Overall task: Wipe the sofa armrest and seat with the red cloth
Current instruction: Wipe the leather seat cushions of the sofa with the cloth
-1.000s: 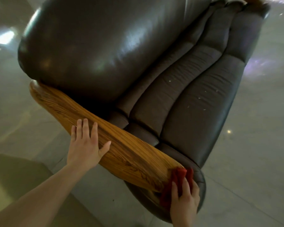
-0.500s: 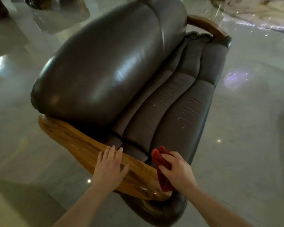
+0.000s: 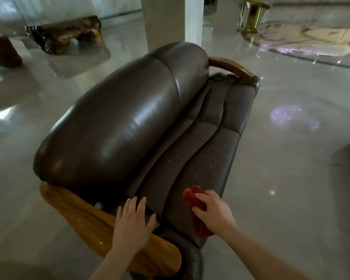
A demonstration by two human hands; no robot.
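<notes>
A dark brown leather sofa stands in front of me, its ribbed seat running away to the upper right. The near wooden armrest crosses the lower left. My left hand lies flat, fingers spread, on the armrest's inner edge where it meets the seat. My right hand presses the bunched red cloth onto the near end of the seat. Small pale specks dot the seat beyond the cloth.
A second wooden armrest caps the sofa's far end. A white pillar rises behind the backrest. A dark carved wooden bench stands at the back left and a brass post at the back right. Glossy floor surrounds the sofa.
My right hand has carried the red cloth off the armrest's front end onto the seat cushion. My left hand slid along the armrest toward the seat. The view has risen and pulled back.
</notes>
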